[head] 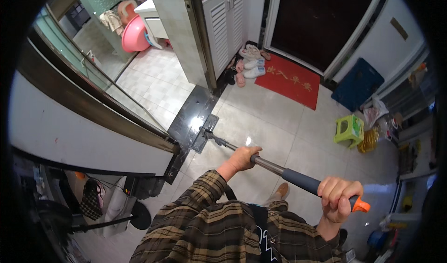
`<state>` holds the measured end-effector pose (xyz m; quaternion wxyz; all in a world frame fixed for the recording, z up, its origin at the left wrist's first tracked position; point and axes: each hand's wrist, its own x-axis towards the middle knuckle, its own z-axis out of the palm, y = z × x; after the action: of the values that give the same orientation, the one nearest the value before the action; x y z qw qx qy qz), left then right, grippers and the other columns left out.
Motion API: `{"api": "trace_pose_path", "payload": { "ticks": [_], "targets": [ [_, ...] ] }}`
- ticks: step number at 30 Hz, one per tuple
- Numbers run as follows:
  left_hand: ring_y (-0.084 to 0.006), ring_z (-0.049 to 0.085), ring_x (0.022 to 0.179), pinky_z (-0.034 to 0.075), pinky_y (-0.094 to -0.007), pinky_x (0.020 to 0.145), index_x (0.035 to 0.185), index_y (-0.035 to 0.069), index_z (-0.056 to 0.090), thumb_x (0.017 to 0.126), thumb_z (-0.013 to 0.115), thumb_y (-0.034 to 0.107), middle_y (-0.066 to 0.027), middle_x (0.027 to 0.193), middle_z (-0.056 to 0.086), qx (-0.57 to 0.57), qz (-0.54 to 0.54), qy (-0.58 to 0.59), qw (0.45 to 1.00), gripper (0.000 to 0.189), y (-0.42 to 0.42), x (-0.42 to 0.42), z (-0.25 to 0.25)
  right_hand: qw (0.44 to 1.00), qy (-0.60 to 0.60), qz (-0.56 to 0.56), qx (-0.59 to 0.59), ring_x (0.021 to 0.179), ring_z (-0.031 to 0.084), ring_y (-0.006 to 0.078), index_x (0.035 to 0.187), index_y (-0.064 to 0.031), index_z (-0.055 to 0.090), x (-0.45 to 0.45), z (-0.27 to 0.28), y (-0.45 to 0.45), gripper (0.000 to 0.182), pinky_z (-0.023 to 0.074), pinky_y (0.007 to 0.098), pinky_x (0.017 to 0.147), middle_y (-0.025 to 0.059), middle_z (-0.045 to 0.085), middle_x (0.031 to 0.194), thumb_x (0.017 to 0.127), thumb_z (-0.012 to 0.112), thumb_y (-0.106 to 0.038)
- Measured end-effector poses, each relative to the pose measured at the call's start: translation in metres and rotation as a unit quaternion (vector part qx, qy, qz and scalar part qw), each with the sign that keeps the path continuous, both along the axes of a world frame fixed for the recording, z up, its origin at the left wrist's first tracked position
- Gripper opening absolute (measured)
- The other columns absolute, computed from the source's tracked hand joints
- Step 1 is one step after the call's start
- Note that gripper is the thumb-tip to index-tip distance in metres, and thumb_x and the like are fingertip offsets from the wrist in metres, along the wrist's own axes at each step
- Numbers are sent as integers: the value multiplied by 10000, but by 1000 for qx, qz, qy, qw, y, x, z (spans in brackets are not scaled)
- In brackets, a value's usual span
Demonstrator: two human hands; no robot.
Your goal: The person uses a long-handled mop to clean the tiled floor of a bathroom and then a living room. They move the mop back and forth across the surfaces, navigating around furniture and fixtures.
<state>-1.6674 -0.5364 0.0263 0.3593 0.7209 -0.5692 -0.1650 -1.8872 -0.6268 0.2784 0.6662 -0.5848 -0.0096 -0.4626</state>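
A flat mop with a metal pole (270, 165) runs slantwise across the view. Its grey grip (301, 181) ends in an orange hanging cap (360, 205). My right hand (338, 198) wraps around the upper end of that grip. Lower on the pole, my left hand (243, 158) holds it by a dark collar, the index finger stretched along it. The rectangular mop head (205, 134) lies flat across the edge between the black stone threshold (188, 111) and the pale floor tiles (258, 123). Wet-looking glare shows on the threshold beside it.
Shoes (254, 67) cluster by a louvred cabinet (223, 25) and a red doormat (290, 79). At right stand a green stool (349, 130), an oil bottle (368, 141) and a dark blue panel (359, 83). Past the glass sliding door (101, 78) leans a pink basin (134, 34).
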Motion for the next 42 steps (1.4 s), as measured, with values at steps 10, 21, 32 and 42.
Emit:
{"api": "trace_pose_path", "payload": {
  "ticks": [10,21,32,42],
  "targets": [
    [-319,645,791,529,-409,694,1147,91,571,667,655,49,-130,855,662,-14,-28,20,999,489,-191,-133,34,1000,13,8,-12,422,481,135,715,-102,405,-142,35,-199,241,438,296,506,12,479,504,861,594,-131],
    [-369,622,746,493,-474,651,1039,68,554,695,605,56,-163,740,632,-22,-59,86,994,348,-297,-159,32,998,8,-17,-57,395,485,75,712,-120,392,-138,48,-296,266,453,213,468,-21,500,490,846,621,-105],
    [-268,652,708,528,-372,633,1051,116,593,656,667,105,-47,774,660,-3,27,37,999,402,-258,-60,1,998,-18,66,-8,348,408,91,694,-113,389,-34,19,-287,284,390,227,401,-19,446,449,820,640,-70],
    [-348,631,826,514,-416,731,1000,58,631,735,629,42,-152,866,661,50,135,-35,989,265,-174,42,-28,986,113,123,17,644,553,201,785,-67,476,23,-78,-230,110,441,463,818,48,538,655,788,584,-49]
  ]
}}
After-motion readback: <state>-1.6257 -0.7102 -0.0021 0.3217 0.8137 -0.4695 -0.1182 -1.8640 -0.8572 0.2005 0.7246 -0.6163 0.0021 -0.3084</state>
